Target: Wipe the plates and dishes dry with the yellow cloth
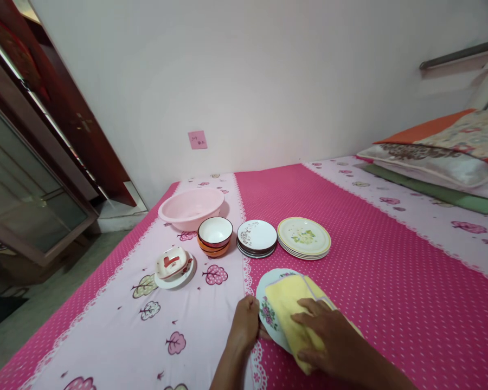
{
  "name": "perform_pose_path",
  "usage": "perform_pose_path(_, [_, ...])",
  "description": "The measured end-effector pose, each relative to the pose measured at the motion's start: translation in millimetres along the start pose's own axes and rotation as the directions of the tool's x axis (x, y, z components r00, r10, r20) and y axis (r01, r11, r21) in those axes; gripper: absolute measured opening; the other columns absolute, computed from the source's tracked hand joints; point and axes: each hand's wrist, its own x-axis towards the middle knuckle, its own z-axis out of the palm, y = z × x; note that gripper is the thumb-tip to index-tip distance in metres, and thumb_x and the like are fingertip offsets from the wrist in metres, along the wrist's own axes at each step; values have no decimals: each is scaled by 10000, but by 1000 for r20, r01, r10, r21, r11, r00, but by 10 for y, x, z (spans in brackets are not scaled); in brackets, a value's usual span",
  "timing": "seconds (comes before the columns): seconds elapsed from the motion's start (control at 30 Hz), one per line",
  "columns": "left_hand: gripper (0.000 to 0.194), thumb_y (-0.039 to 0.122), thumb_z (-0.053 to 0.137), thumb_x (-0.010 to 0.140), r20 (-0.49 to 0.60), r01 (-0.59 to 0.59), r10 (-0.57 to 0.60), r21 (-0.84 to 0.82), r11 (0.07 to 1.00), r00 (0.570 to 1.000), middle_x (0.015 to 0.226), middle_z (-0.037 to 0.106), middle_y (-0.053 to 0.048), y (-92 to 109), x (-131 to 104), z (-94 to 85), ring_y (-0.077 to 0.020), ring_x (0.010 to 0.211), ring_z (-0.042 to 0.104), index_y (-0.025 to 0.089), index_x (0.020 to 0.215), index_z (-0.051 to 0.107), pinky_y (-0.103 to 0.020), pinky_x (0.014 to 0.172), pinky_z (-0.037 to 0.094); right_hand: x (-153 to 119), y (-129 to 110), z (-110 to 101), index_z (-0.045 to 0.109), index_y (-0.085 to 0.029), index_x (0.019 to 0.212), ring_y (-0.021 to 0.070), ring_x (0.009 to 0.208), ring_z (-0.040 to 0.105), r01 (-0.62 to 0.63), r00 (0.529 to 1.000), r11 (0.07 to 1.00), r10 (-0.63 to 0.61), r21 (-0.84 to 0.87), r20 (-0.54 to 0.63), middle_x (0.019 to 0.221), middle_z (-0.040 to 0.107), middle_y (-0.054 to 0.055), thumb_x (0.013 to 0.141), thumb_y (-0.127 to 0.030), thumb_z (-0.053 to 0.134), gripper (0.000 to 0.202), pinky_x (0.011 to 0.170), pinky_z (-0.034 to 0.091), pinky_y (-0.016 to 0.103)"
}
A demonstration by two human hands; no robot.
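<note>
Right hand (323, 330) holds 1 cloth (284, 303), perhaps folded; left hand (247, 317), 1 plate (264, 290).

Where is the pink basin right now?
In the head view, the basin sits left of centre on the bedspread, toward the wall, just behind and left of the stacked bowls.

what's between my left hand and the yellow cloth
A bare, flower-patterned part of the plate lies between your left hand and the yellow cloth, as the head view shows.
</note>
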Motion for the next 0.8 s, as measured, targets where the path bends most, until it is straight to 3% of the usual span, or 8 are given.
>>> perform_pose_path(0.13, [161, 376, 539, 853, -2, -56, 56, -3, 998, 998, 621, 687, -14, 21, 10, -23, -203, 527, 636, 224, 809, 567, -317, 541, 495, 56, -287, 163, 578, -338, 1465, 362, 1467, 436, 189, 979, 982, -189, -14, -72, 1594, 491, 80, 910, -328, 657, 561, 1192, 356, 598])
perform_pose_path(0.23, [172, 382, 588, 836, -14, -87, 87, -3, 996, 996, 704, 724, -32, 30, 26, -42, -216, 654, 678, 212, 844, 612, -319, 628, 527, 267, -467, 186, 605, -305, 1433, 324, 1415, 502, 203, 971, 979, -205, -30, -119, 1581, 510, 73, 936, -233, 587, 502, 1150, 415, 534])
perform_pose_path(0.3, [196, 410, 584, 852, -17, -82, 82, -3, 997, 996, 695, 716, -29, 19, 34, -42, -215, 632, 673, 215, 853, 605, -324, 610, 529, 436, -494, 191, 638, -277, 1394, 309, 1407, 510, 193, 968, 980, -198, -49, -154, 1566, 528, 82, 970, -225, 536, 440, 1147, 408, 515])
perform_pose_path(0.47, [211, 416, 561, 890, -21, -42, 42, 10, 999, 999, 566, 603, 36, -27, 29, -6, -189, 463, 609, 240, 795, 495, -325, 486, 511, 703, -299, 247, 574, -346, 1451, 276, 1454, 448, 21, 979, 993, -44, -119, -198, 1603, 485, 30, 986, -221, 510, 485, 1199, 294, 556])
perform_pose_path(0.57, [205, 374, 604, 874, -13, -35, 35, 22, 999, 999, 535, 579, 58, -34, 18, 2, -180, 442, 607, 244, 798, 464, -312, 473, 515, 702, -126, 213, 572, -315, 1446, 308, 1470, 412, -95, 974, 986, 64, -135, -216, 1615, 464, 64, 988, -183, 467, 487, 1176, 269, 622])
perform_pose_path(0.67, [258, 407, 620, 871, -6, -24, 25, 15, 1000, 1000, 509, 576, 61, -28, 15, -4, -177, 426, 608, 251, 788, 433, -303, 471, 512, 614, 49, 75, 628, -252, 1367, 326, 1434, 441, -158, 972, 976, 128, -148, -198, 1572, 510, 113, 964, -168, 480, 438, 1110, 363, 581])
perform_pose_path(0.8, [333, 492, 634, 853, 6, -18, 18, -10, 1000, 1000, 469, 545, 69, -13, 16, -6, -186, 420, 610, 261, 770, 409, -302, 466, 502, 435, 199, -140, 719, -220, 1088, 346, 1270, 559, -179, 980, 971, 161, -157, -119, 1398, 628, 132, 859, -172, 565, 280, 851, 513, 444])
